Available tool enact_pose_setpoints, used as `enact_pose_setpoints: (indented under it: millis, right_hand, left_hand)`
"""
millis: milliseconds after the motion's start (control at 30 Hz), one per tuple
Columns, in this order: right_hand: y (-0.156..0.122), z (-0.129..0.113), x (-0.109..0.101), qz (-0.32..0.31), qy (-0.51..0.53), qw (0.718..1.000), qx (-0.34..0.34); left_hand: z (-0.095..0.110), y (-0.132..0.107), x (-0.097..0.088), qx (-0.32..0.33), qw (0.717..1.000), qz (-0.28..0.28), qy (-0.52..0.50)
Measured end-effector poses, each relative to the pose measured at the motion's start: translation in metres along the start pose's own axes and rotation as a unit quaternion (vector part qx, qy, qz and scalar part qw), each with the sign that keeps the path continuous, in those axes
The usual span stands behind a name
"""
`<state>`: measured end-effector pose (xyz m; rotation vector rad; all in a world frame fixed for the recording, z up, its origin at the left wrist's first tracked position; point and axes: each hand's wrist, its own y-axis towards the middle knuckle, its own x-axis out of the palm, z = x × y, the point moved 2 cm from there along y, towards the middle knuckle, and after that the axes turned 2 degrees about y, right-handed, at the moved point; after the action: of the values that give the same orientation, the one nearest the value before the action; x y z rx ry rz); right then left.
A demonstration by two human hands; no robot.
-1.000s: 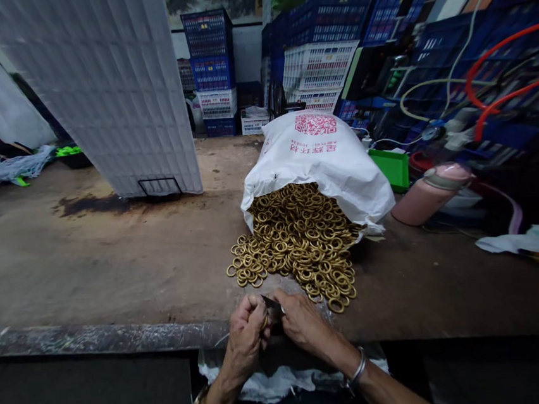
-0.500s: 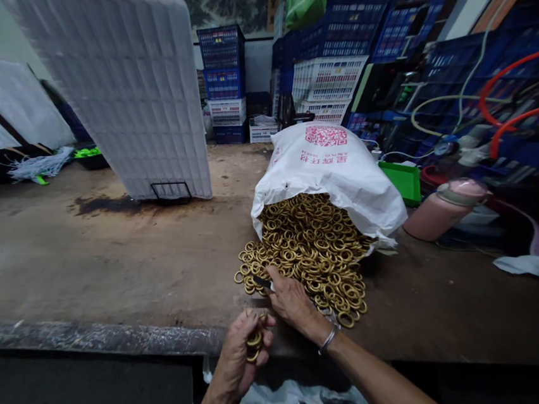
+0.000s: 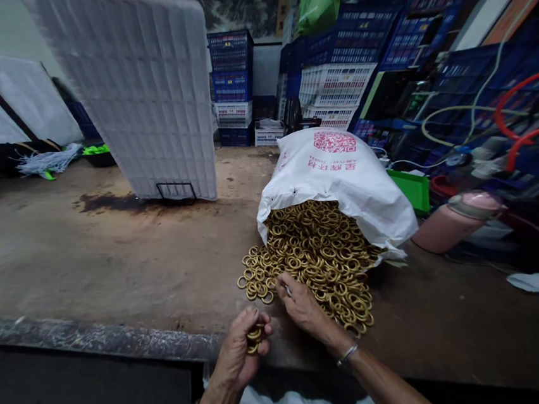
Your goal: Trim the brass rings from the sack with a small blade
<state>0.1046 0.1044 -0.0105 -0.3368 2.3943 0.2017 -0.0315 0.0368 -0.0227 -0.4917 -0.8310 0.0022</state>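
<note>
My left hand (image 3: 245,347) is closed around several brass-coloured rings (image 3: 254,338), just above the table's front edge. To its right, my right hand (image 3: 305,306), with a metal bangle at the wrist, is at the near side of a pile of the same rings (image 3: 322,257). Its fingers are curled in. A small shiny bit shows at the fingertips, but what it belongs to is hidden. The pile spills from the open mouth of a white woven sack (image 3: 328,171) with red print, lying on its side.
On the brown table (image 3: 113,261) a tall white ribbed panel (image 3: 155,99) stands in a black wire holder. Right of the sack are a green tray (image 3: 411,189) and a pink bottle (image 3: 457,221). Blue crates (image 3: 230,66) are stacked behind, with hoses at the right.
My right hand has drawn slightly right and down, and the dark narrow tool that stuck out from its fingers no longer shows. My left hand still holds its rings. The view has shifted slightly.
</note>
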Motion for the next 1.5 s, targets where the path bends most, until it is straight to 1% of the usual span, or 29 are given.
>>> enact_pose_setpoints:
  millis: [33,100,167,233,300,400,500,567,633,700,767,833,867,967,1033,1100,1200,1333,1500]
  right_hand:
    - [-0.003,0.000,-0.002,-0.010,0.048,0.999,0.004]
    - [-0.012,-0.001,-0.006,-0.039,0.129,0.990,0.033]
    - [-0.021,-0.001,-0.007,-0.059,0.180,0.979,0.070]
    - [-0.030,-0.001,-0.009,-0.064,0.208,0.972,0.092]
    - [-0.035,-0.001,-0.010,-0.061,0.224,0.968,0.095]
    - [-0.039,-0.001,-0.011,-0.047,0.235,0.968,0.080]
    - [-0.041,0.001,-0.010,-0.039,0.252,0.963,0.086]
    - [-0.042,0.004,-0.007,-0.048,0.265,0.956,0.115]
    - [-0.044,0.006,-0.003,-0.061,0.284,0.945,0.148]
    - [-0.045,0.008,0.001,-0.074,0.316,0.928,0.181]
    - [-0.045,0.009,0.004,-0.077,0.352,0.909,0.209]
    - [-0.044,0.010,0.006,-0.072,0.369,0.900,0.222]
    - [-0.044,0.010,0.006,-0.066,0.363,0.903,0.219]
    - [-0.041,0.009,0.002,-0.038,0.301,0.936,0.180]
    - [-0.041,0.006,-0.001,-0.025,0.254,0.956,0.146]
    - [-0.042,0.003,-0.004,-0.019,0.224,0.966,0.124]
    - [-0.043,-0.002,-0.006,-0.015,0.207,0.972,0.112]
    - [-0.043,-0.005,-0.006,-0.023,0.224,0.968,0.115]
    - [-0.041,-0.004,-0.006,-0.032,0.232,0.966,0.109]
  left_hand:
    - [0.000,0.002,0.001,0.017,0.999,0.011,0.027]
    - [-0.001,0.005,0.004,0.058,0.993,0.028,0.094]
    - [-0.002,0.006,0.008,0.092,0.980,0.035,0.171]
    - [-0.004,0.007,0.011,0.104,0.964,0.028,0.244]
    - [-0.007,0.007,0.015,0.095,0.950,0.015,0.298]
    - [-0.010,0.006,0.019,0.084,0.937,0.015,0.339]
    - [-0.009,0.005,0.024,0.098,0.927,0.032,0.359]
    - [-0.009,0.004,0.026,0.129,0.918,0.040,0.372]
    - [-0.008,0.004,0.027,0.175,0.902,0.040,0.394]
    - [-0.008,0.003,0.027,0.215,0.881,0.037,0.420]
    - [-0.009,0.003,0.028,0.230,0.868,0.036,0.439]
    - [-0.010,0.003,0.029,0.213,0.874,0.033,0.436]
    - [-0.011,0.003,0.029,0.193,0.883,0.030,0.426]
    - [-0.012,0.004,0.030,0.119,0.914,0.018,0.388]
    - [-0.013,0.004,0.029,0.085,0.923,0.012,0.375]
    - [-0.014,0.005,0.028,0.061,0.927,0.000,0.369]
    - [-0.014,0.004,0.027,0.025,0.930,-0.021,0.367]
    - [-0.011,0.001,0.028,0.012,0.933,-0.027,0.359]
    - [-0.012,-0.001,0.026,0.030,0.939,-0.030,0.340]
